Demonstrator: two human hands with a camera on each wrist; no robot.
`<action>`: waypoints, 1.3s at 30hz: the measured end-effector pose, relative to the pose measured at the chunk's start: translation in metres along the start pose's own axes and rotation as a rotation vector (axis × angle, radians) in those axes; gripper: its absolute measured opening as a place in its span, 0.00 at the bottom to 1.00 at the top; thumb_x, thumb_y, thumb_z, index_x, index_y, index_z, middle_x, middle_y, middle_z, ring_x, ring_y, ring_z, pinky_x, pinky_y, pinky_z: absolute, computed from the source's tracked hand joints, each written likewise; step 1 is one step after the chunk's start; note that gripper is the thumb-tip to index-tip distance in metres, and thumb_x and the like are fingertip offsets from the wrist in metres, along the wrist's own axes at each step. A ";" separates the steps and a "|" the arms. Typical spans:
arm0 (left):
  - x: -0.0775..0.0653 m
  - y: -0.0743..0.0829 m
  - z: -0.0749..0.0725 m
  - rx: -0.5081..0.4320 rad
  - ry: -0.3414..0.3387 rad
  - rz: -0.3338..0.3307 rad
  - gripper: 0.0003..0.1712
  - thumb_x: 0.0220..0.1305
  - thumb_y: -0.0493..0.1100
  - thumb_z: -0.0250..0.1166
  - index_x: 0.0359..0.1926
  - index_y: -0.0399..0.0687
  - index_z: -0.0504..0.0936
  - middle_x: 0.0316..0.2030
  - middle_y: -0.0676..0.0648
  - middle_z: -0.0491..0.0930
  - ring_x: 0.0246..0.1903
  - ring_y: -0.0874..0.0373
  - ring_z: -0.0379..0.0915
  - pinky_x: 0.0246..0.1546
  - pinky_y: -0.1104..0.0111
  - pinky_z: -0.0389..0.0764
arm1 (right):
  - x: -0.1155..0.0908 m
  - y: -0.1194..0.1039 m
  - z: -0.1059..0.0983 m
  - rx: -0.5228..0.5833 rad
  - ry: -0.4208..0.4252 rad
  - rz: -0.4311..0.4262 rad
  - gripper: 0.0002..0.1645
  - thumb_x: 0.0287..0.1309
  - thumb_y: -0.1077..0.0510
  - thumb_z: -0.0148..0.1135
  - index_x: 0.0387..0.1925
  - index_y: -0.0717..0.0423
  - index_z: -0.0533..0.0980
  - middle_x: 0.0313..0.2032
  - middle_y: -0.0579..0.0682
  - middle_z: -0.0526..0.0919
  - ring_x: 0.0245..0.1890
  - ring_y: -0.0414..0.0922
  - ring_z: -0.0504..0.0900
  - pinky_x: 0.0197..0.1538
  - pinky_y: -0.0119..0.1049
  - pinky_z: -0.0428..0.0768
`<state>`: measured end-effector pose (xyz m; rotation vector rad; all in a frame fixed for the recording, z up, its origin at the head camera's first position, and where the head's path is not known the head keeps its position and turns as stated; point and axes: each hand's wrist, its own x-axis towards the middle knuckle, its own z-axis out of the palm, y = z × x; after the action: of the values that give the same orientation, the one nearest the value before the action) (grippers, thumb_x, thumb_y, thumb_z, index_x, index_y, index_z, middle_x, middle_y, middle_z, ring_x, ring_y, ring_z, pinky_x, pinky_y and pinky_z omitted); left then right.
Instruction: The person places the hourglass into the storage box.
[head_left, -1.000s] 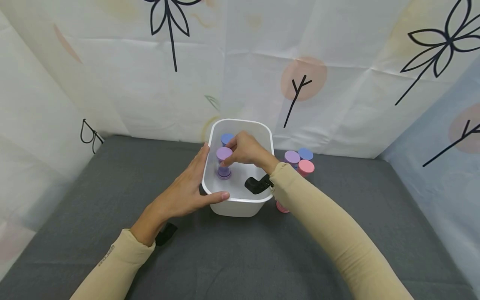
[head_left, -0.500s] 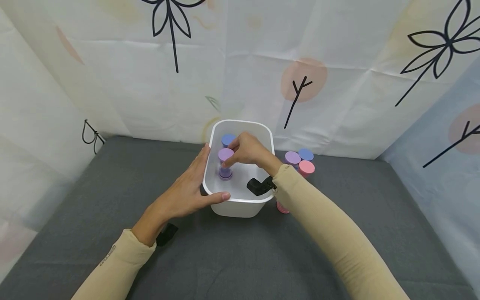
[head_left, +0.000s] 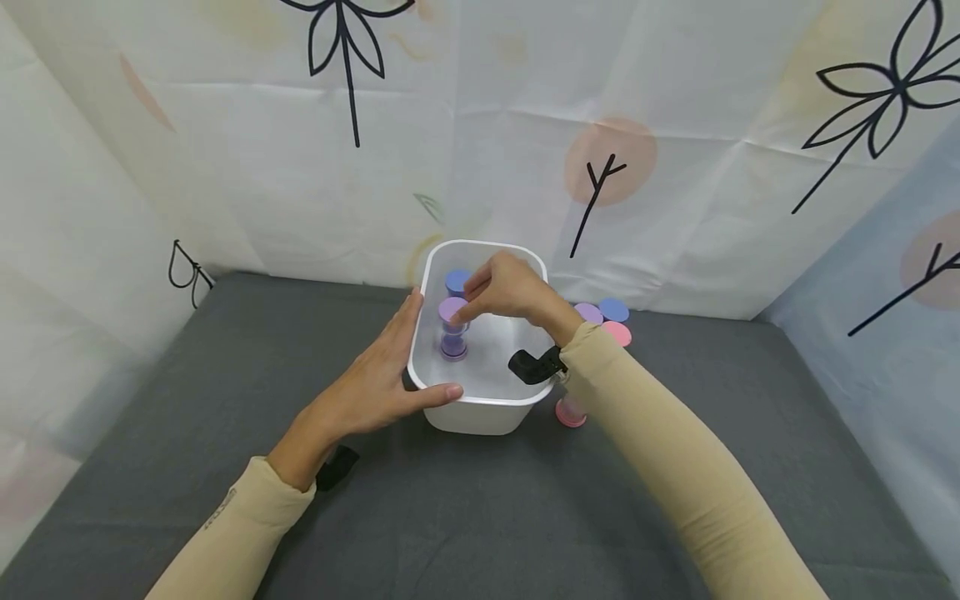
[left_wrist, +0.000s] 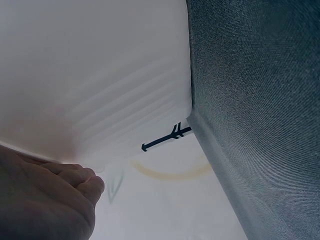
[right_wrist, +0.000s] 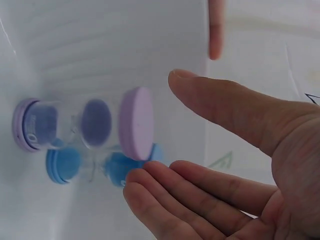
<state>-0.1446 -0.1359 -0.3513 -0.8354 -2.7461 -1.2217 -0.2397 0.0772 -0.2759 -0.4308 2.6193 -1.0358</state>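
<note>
A white plastic bin [head_left: 480, 417] stands on the table. Inside it, a purple sand timer [head_left: 453, 346] is upright, with a blue sand timer [head_left: 456, 281] behind it. My right hand [head_left: 513, 289] reaches in over the rim. The right wrist view shows the thumb and fingers spread apart just off the timer's purple cap [right_wrist: 136, 123], holding nothing. My left hand [head_left: 369, 377] rests against the bin's left side, fingers extended along the wall and thumb over the front rim. In the left wrist view, its fingers [left_wrist: 82, 182] lie at the bin's edge.
Right of the bin stand a purple timer [head_left: 588, 313], a blue timer [head_left: 614, 310] and a pink timer [head_left: 617, 333], partly hidden by the right sleeve [head_left: 660, 442]. A pink base [head_left: 571, 417] shows nearer the front. A patterned cloth backdrop [head_left: 510, 183] rises behind the table.
My right hand has let go of the purple sand timer and drawn slightly up and right from it. The left hand stays on the bin.
</note>
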 end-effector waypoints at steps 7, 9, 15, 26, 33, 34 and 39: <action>0.000 0.000 0.000 0.002 0.000 -0.004 0.71 0.58 0.68 0.71 0.81 0.56 0.28 0.80 0.54 0.28 0.78 0.54 0.29 0.72 0.42 0.50 | -0.016 -0.002 -0.023 0.148 -0.007 -0.049 0.33 0.47 0.57 0.82 0.55 0.67 0.81 0.46 0.56 0.88 0.49 0.47 0.86 0.54 0.41 0.81; 0.000 0.000 0.000 0.001 0.002 -0.003 0.71 0.58 0.68 0.71 0.81 0.55 0.28 0.80 0.54 0.28 0.78 0.54 0.29 0.72 0.42 0.49 | -0.024 0.000 -0.029 0.185 -0.002 -0.076 0.33 0.48 0.57 0.81 0.55 0.66 0.81 0.47 0.56 0.88 0.50 0.47 0.86 0.55 0.41 0.81; 0.001 -0.001 0.001 -0.002 0.019 0.016 0.71 0.57 0.67 0.72 0.81 0.56 0.29 0.81 0.52 0.30 0.78 0.55 0.30 0.72 0.43 0.50 | -0.052 0.015 -0.043 0.266 0.029 -0.141 0.32 0.51 0.57 0.80 0.57 0.63 0.81 0.50 0.55 0.87 0.50 0.47 0.86 0.56 0.41 0.81; 0.001 -0.001 0.001 0.004 0.022 0.018 0.71 0.57 0.67 0.72 0.81 0.55 0.29 0.80 0.54 0.28 0.78 0.55 0.29 0.73 0.43 0.48 | -0.099 0.067 -0.048 0.481 0.085 -0.196 0.33 0.53 0.66 0.76 0.61 0.69 0.76 0.55 0.62 0.83 0.53 0.48 0.85 0.54 0.39 0.81; 0.000 -0.001 0.001 0.012 0.017 0.018 0.71 0.58 0.67 0.72 0.81 0.55 0.30 0.80 0.54 0.29 0.78 0.54 0.29 0.72 0.43 0.49 | -0.122 0.102 -0.041 0.550 0.123 -0.262 0.34 0.53 0.72 0.73 0.62 0.74 0.73 0.55 0.59 0.84 0.54 0.47 0.85 0.56 0.40 0.79; 0.001 -0.001 0.001 0.009 0.018 0.019 0.71 0.58 0.67 0.72 0.81 0.56 0.30 0.80 0.54 0.29 0.78 0.54 0.29 0.72 0.43 0.48 | -0.124 0.107 -0.040 0.555 0.124 -0.268 0.34 0.54 0.72 0.73 0.62 0.74 0.73 0.55 0.59 0.84 0.54 0.46 0.84 0.56 0.39 0.79; 0.001 0.000 0.000 0.007 0.020 0.017 0.71 0.57 0.67 0.72 0.81 0.58 0.29 0.80 0.54 0.28 0.78 0.55 0.29 0.72 0.43 0.48 | -0.133 0.126 -0.033 0.561 0.106 -0.276 0.34 0.55 0.73 0.72 0.63 0.74 0.72 0.57 0.62 0.82 0.56 0.46 0.84 0.56 0.38 0.80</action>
<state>-0.1451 -0.1353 -0.3515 -0.8391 -2.7199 -1.2100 -0.1520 0.2354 -0.3198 -0.6175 2.2447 -1.8516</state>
